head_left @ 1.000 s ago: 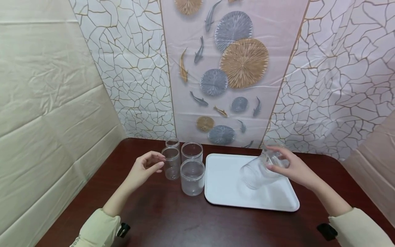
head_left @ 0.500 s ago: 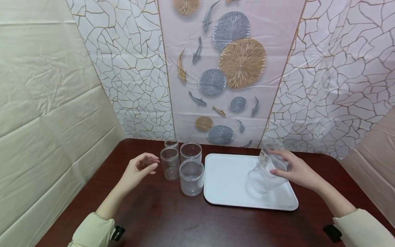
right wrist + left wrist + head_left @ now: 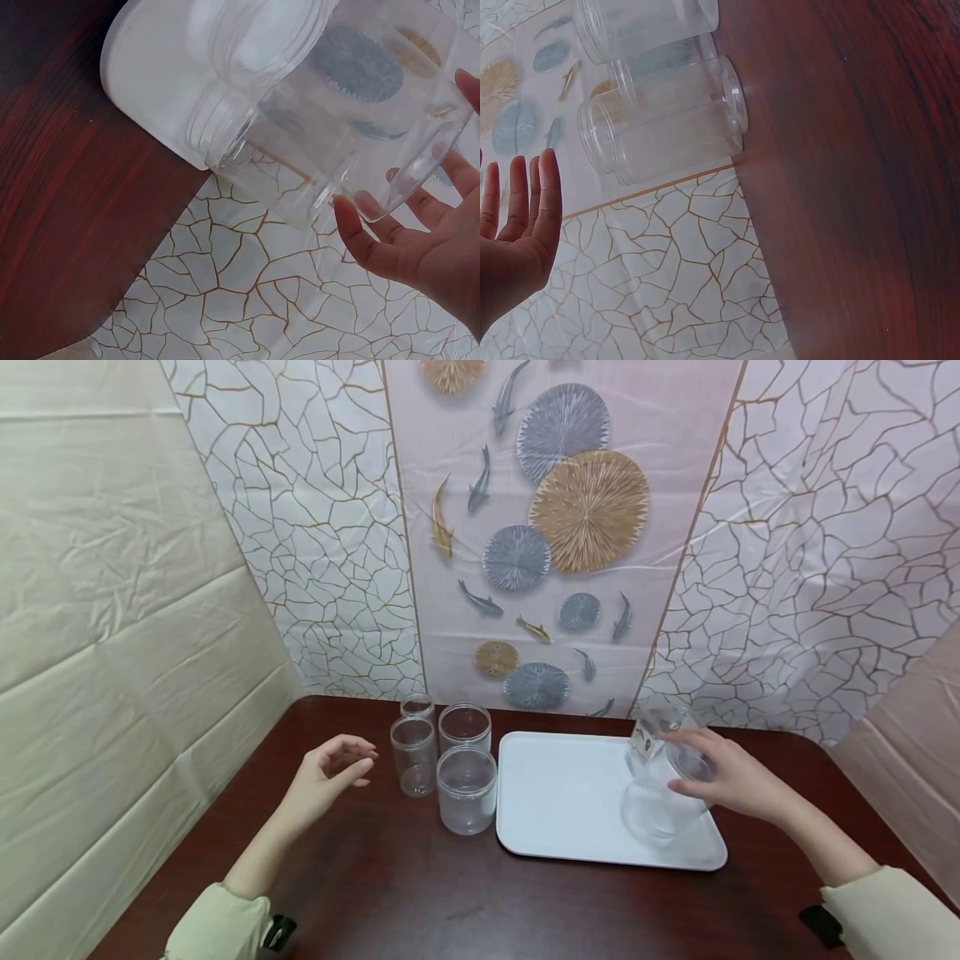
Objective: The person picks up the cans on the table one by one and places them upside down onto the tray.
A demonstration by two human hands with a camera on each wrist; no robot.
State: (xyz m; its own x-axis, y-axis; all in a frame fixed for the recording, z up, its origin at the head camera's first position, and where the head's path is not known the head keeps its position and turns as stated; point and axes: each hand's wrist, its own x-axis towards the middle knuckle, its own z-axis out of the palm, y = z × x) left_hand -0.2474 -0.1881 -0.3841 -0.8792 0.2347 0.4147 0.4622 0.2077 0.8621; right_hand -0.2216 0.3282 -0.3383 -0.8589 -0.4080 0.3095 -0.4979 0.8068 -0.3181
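Note:
My right hand (image 3: 742, 781) grips a clear plastic jar (image 3: 654, 814) by its base end, fingers and thumb around it. The jar is upside down, its wide threaded mouth facing the white tray (image 3: 555, 843) at the right end. In the right wrist view, that mouth (image 3: 259, 52) is close over the tray. Behind it, another clear jar (image 3: 670, 718) also stands mouth down at the tray's back right corner. My left hand (image 3: 324, 781) hovers with loosely bent fingers, holding nothing, left of a tall clear jar (image 3: 414, 760). The left wrist view shows its fingers (image 3: 549, 195) apart from the jars.
Several clear open jars stand mouth up left of the tray, including a wide front jar (image 3: 467, 806), a wide rear jar (image 3: 465, 727) and a narrow one (image 3: 417, 705). The dark wooden table (image 3: 465, 902) meets a patterned backdrop (image 3: 345, 610) behind.
My right hand has moved right, and the slanted jar it holds has turned more upright, mouth down, toward the tray's right end. My left hand has drawn back leftward from the standing jars.

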